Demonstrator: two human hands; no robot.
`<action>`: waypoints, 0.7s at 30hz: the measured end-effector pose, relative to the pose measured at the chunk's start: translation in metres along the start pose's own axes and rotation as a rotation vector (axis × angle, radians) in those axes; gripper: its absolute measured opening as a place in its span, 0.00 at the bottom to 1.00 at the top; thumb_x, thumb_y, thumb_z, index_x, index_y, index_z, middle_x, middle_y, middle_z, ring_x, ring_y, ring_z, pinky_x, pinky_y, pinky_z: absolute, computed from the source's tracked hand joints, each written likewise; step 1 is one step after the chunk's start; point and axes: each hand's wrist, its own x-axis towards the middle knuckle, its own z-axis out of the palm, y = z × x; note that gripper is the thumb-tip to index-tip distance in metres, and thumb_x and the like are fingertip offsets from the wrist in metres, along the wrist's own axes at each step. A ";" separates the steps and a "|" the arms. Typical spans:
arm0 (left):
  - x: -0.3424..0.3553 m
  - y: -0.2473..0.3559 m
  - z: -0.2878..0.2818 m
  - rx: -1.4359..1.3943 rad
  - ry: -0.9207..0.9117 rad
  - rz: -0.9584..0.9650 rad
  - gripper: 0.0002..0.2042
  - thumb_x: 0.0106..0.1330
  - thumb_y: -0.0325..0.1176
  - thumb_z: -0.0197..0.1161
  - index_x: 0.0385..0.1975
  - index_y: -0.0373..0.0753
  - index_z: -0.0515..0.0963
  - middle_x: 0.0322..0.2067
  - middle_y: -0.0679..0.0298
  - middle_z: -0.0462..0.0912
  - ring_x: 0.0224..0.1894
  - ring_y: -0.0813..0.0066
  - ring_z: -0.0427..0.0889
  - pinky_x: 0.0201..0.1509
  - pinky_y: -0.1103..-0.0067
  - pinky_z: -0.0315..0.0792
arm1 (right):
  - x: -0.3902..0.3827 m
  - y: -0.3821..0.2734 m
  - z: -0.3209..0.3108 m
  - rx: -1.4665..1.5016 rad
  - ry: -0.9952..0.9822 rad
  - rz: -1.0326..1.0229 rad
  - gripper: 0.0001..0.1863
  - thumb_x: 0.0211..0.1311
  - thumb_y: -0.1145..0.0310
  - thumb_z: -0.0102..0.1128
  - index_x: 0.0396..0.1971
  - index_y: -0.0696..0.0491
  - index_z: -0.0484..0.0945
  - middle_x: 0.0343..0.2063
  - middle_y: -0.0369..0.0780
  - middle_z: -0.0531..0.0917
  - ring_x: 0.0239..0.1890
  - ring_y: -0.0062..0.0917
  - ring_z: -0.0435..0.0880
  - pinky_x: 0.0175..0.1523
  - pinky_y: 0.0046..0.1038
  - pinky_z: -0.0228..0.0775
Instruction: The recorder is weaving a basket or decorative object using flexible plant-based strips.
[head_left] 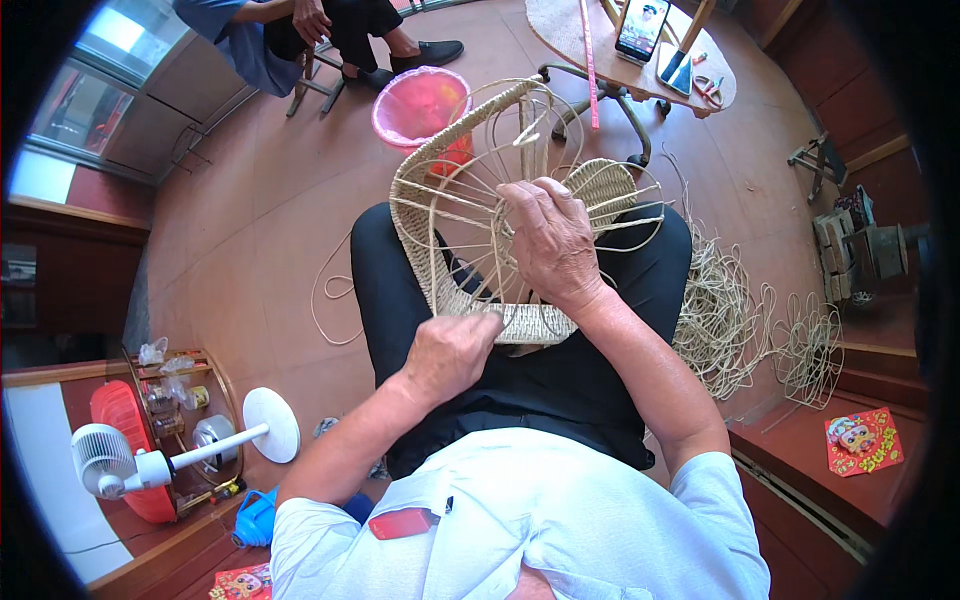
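Note:
Across my lap lies a partly woven piece of pale straw-coloured cord [415, 190], with a broad plaited band curving round it and loose strands fanning out from its middle. My right hand [550, 240] is over that middle, its fingers curled closed on the strands [480, 180]; the fingertips are partly hidden. At the near edge, my left hand [450, 355] is closed against the plaited band [535, 324], knuckles up, and the thumb side touches it. What lies under its fingers is hidden. A rounded woven flap [603, 190] rests near my right knee.
A heap of loose cord [720, 310] lies right of my leg. Ahead are a pink-lined bin [420, 105] and a wheeled table [560, 20] with phones and pliers [708, 90]. Another person [340, 30] sits far left. A white fan [105, 462] stands at left.

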 end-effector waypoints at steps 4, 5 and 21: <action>-0.043 0.005 -0.008 -0.008 -0.039 -0.119 0.05 0.73 0.28 0.67 0.44 0.40 0.81 0.31 0.58 0.84 0.33 0.57 0.89 0.35 0.65 0.81 | 0.001 -0.001 -0.005 -0.032 -0.047 -0.006 0.31 0.59 0.76 0.63 0.65 0.47 0.79 0.57 0.41 0.84 0.64 0.43 0.80 0.67 0.45 0.74; -0.052 0.004 -0.015 -0.014 -0.038 -0.182 0.06 0.75 0.29 0.67 0.48 0.40 0.83 0.32 0.58 0.84 0.34 0.56 0.89 0.35 0.64 0.82 | 0.001 -0.001 -0.006 -0.048 -0.077 -0.005 0.31 0.60 0.74 0.65 0.66 0.45 0.79 0.58 0.41 0.83 0.65 0.43 0.79 0.68 0.45 0.74; -0.130 -0.057 -0.063 -0.506 0.134 -1.242 0.08 0.78 0.28 0.64 0.51 0.32 0.80 0.29 0.62 0.86 0.24 0.76 0.87 0.28 0.77 0.87 | -0.006 -0.001 -0.012 -0.089 -0.144 -0.040 0.37 0.55 0.70 0.66 0.70 0.43 0.77 0.65 0.38 0.78 0.73 0.38 0.73 0.70 0.44 0.71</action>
